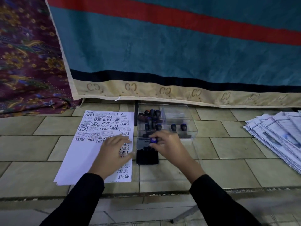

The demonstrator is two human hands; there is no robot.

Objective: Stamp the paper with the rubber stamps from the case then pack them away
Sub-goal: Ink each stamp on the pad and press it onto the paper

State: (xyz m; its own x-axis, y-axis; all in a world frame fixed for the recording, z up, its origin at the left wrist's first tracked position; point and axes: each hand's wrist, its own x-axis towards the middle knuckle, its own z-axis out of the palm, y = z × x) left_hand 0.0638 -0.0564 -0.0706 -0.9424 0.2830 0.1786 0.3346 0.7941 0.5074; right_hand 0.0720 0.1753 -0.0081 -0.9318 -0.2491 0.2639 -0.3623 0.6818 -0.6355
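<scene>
A white paper lies on the tiled surface, its upper and right parts covered in black stamped words such as SAMPLE, FRAGILE and AIR MAIL. My left hand rests flat on the paper's right side, fingers spread. To the right, my right hand grips a rubber stamp with a blue-topped handle, held over the open black ink pad. Behind it stands the clear plastic case, with several dark-handled stamps inside.
A fanned stack of printed papers lies at the right. A teal, red-striped cloth hangs down to the tiles just behind the case, and a patterned maroon fabric sits at the left. The tiled ledge ends at a front edge.
</scene>
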